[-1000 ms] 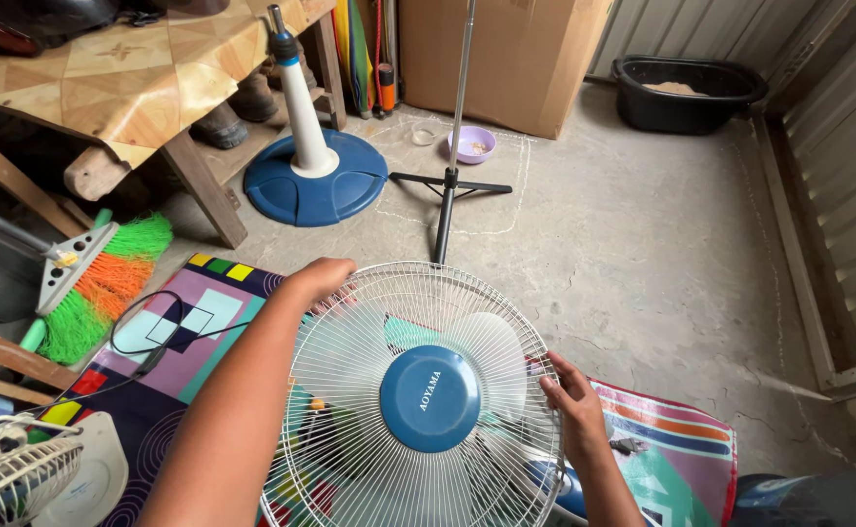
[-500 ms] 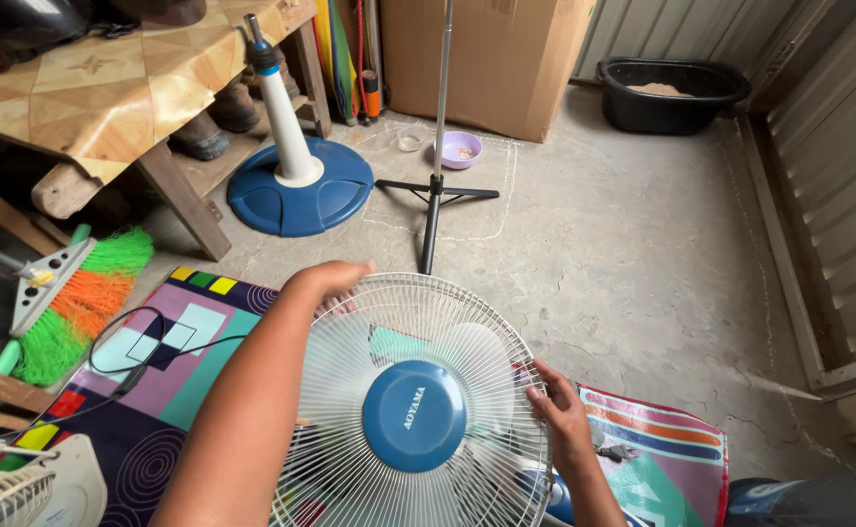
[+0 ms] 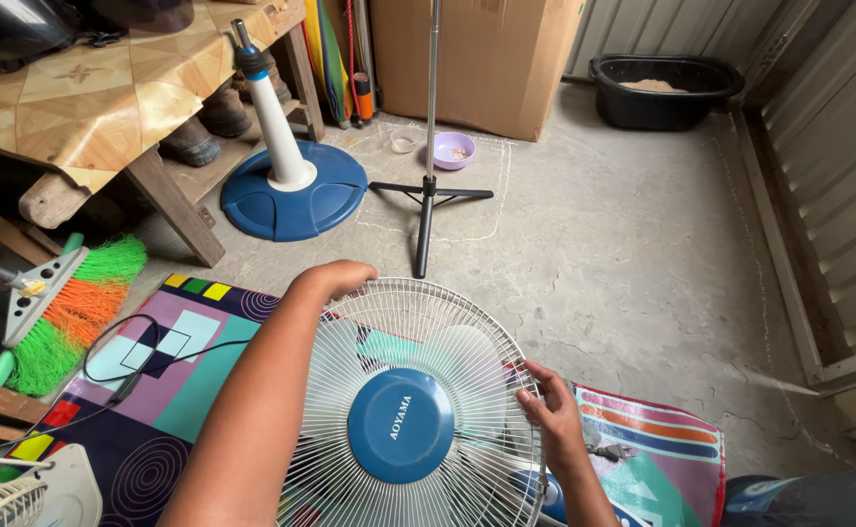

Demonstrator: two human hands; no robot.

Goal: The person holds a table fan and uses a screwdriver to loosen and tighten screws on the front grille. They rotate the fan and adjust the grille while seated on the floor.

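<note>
My left hand (image 3: pixel 333 282) curls over the far top rim of the white fan guard (image 3: pixel 418 410), my right hand (image 3: pixel 552 415) grips its right edge — the guard faces up at me, over the patterned mat (image 3: pixel 169 342) — both equally close

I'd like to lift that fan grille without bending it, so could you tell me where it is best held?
Hold the fan grille by its outer rim ring, one hand at each side, coming in from the edges. The thin wires look likely to bend, and the blue centre cap offers no grip. The left hand already rests on the far rim, the right hand on the right rim.
</note>
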